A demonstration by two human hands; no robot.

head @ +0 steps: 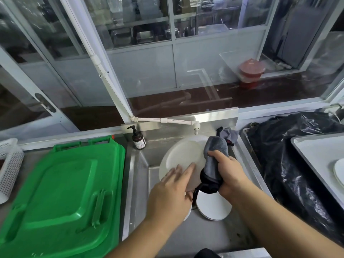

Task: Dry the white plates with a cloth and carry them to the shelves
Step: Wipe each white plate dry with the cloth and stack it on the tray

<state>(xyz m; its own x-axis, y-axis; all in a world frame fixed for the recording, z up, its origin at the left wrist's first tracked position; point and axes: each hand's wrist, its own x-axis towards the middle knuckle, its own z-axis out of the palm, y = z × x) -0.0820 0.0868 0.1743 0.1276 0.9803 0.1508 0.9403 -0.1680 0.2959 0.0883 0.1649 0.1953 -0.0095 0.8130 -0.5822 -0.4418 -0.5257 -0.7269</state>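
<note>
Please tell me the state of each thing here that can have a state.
Round white plate: tilted over the sink, held.
Grey cloth: bunched, pressed on the plate.
Left hand: supports the plate, fingers straight.
Right hand: grips the cloth.
Green plastic bin lid: closed.
White tap: no water visible.

A single wide-angle view came from a camera worn on the person's head. It looked forward and steeply down, close over a steel sink [137,185], with both forearms reaching in from the bottom edge. Farther off, glass partitions [141,21] filled the upper half.
</note>
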